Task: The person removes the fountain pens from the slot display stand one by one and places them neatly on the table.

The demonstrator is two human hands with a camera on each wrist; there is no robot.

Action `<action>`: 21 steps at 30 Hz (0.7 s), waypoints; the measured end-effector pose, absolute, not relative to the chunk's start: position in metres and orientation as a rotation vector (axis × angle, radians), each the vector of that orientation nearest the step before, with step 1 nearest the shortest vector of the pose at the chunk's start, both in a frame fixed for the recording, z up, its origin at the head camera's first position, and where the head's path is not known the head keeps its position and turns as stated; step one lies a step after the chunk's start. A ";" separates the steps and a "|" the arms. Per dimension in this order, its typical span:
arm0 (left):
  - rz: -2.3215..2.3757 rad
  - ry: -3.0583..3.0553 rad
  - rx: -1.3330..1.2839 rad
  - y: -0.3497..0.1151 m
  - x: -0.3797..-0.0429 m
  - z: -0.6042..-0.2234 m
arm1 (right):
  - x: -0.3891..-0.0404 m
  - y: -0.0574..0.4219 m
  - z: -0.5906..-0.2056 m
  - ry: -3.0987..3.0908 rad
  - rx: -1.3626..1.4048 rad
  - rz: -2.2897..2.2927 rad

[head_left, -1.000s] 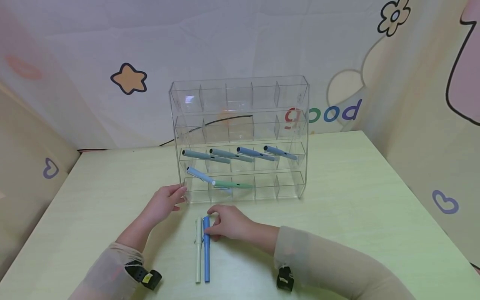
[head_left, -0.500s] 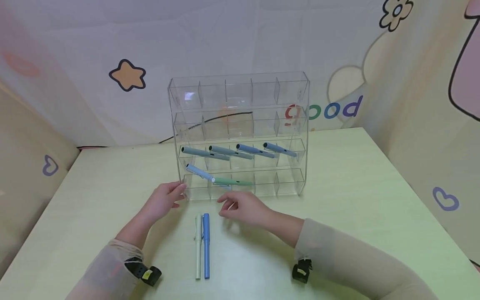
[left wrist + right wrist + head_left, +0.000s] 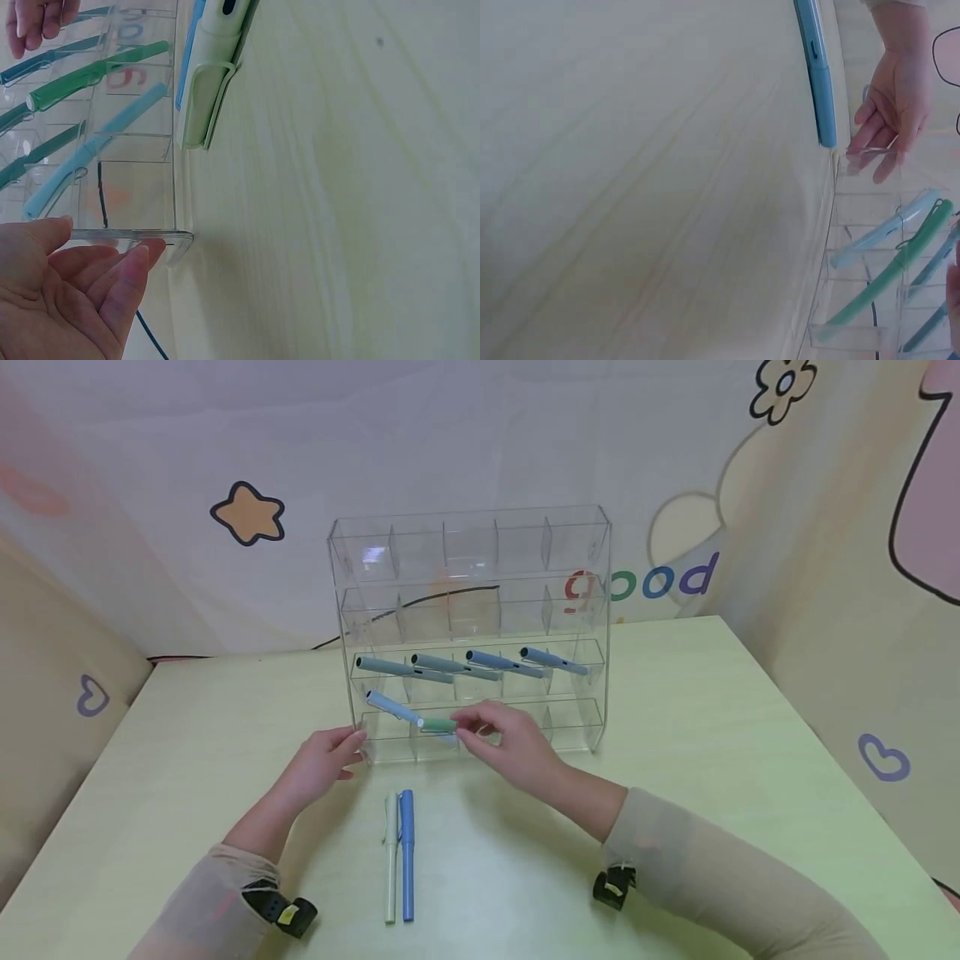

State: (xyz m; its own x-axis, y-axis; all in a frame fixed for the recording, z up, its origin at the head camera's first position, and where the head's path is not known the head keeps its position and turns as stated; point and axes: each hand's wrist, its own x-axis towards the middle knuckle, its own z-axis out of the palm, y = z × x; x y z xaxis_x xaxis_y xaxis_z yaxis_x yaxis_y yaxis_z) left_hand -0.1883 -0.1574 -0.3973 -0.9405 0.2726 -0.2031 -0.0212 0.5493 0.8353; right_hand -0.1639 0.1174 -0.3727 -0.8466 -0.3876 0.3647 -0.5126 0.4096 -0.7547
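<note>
My left hand (image 3: 318, 768) grips the lower left corner of a clear acrylic pen rack (image 3: 474, 547); in the left wrist view its thumb and fingers pinch the panel edge (image 3: 131, 235). My right hand (image 3: 517, 743) is in front of the bottom row, overlapping the green pen (image 3: 437, 725) in the head view. Both wrist views show that hand apart from this pen, and the left wrist view shows its fingers (image 3: 36, 26) loose and holding nothing. A light blue pen (image 3: 393, 707) leans in the bottom left compartment, beside the green one.
Several blue and teal pens (image 3: 502, 662) lie slanted in the row above. A pale green pen (image 3: 391, 860) and a blue pen (image 3: 407, 860) lie side by side on the table (image 3: 750, 760) before the rack. A printed curtain (image 3: 480, 435) hangs behind.
My right hand has left the blue pen on the table and moved up and to the right, to the rack's bottom row. My left hand keeps its grip on the rack's corner.
</note>
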 end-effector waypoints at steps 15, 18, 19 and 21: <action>1.353 2.481 0.192 -0.158 -0.189 -0.399 | -0.182 0.117 -0.381 -2.575 0.892 1.180; 1.358 2.478 0.194 -0.158 -0.189 -0.398 | -0.184 0.115 -0.380 -2.611 0.891 1.158; 1.362 2.477 0.189 -0.158 -0.189 -0.398 | -0.185 0.115 -0.380 -2.625 0.887 1.150; 1.361 2.477 0.192 -0.157 -0.189 -0.397 | -0.187 0.114 -0.381 -2.653 0.891 1.126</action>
